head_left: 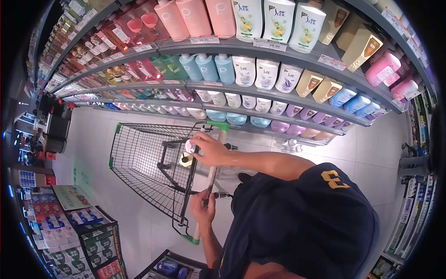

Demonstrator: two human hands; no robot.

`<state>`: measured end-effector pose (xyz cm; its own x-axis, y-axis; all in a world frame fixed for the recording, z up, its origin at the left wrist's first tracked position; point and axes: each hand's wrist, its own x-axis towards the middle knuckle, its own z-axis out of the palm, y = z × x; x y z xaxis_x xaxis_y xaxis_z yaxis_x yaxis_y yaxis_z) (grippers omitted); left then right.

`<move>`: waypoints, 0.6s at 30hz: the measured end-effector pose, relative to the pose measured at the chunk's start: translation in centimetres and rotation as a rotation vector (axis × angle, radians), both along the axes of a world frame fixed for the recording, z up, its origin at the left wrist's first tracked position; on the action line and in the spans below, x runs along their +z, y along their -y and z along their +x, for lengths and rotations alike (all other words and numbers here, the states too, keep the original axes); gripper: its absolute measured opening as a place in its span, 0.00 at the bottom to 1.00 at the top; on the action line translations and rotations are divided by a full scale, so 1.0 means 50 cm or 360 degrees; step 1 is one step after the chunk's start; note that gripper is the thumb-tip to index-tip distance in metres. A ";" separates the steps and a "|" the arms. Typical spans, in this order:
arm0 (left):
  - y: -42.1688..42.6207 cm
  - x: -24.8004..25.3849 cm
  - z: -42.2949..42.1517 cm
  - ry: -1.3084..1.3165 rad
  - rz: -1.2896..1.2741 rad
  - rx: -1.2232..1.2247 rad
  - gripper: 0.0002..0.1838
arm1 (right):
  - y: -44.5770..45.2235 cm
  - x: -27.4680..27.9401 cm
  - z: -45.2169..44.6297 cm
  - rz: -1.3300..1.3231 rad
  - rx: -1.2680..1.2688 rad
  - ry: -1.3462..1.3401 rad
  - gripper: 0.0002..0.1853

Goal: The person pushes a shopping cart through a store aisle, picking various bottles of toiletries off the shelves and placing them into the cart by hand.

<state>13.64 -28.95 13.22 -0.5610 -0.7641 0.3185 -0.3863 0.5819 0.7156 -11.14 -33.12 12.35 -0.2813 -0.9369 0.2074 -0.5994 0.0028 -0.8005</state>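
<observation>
My right hand is closed around a small whitish, rounded item above the near end of the shopping cart. Its kind cannot be made out. Just below that item shows a cream-coloured, angular object; whether the two are joined is unclear. My left hand has its fingers curled on the cart's handle, close to a dark part of it. The cart is black wire mesh with green corners, and I stand at its handle.
Shelves of shampoo and body-wash bottles curve along the cart's right side. Stacked boxed goods stand to the left. A low display sits near my left arm. Several white bottles stand near the foot of the shelf.
</observation>
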 end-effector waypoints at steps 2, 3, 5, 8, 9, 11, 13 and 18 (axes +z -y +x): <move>-0.014 -0.014 -0.038 0.0159 0.0044 0.0090 0.23 | 0.003 0.034 -0.061 -0.0324 -0.0131 0.0086 0.21; -0.008 -0.029 -0.043 0.0271 -0.0084 0.0118 0.25 | -0.006 0.062 -0.106 -0.0438 -0.0234 0.0032 0.18; 0.007 -0.048 -0.068 0.0197 -0.0225 0.0371 0.25 | -0.020 0.113 -0.213 -0.0602 -0.0407 -0.0147 0.17; 0.061 -0.064 -0.077 0.0612 -0.0528 0.0462 0.26 | -0.048 0.195 -0.372 -0.0855 -0.0773 -0.0169 0.17; 0.076 -0.051 -0.090 0.0606 -0.0538 0.0464 0.26 | -0.063 0.235 -0.411 -0.0939 -0.0920 -0.0136 0.16; 0.100 -0.020 -0.106 0.1248 -0.0029 0.0607 0.26 | -0.090 0.285 -0.483 -0.1106 -0.1126 -0.0229 0.20; 0.125 -0.063 -0.091 0.1167 -0.0355 0.0586 0.28 | -0.112 0.327 -0.525 -0.1205 -0.1258 -0.0397 0.26; 0.165 -0.068 -0.107 0.1271 -0.0426 0.0658 0.28 | -0.135 0.394 -0.578 -0.1255 -0.1370 -0.0541 0.33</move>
<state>8.27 -37.19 9.85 -0.3896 -0.9086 0.1504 -0.9183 0.3957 0.0113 -40.02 -26.35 32.07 -0.5694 -0.0542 0.8203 -0.8211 0.0864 -0.5642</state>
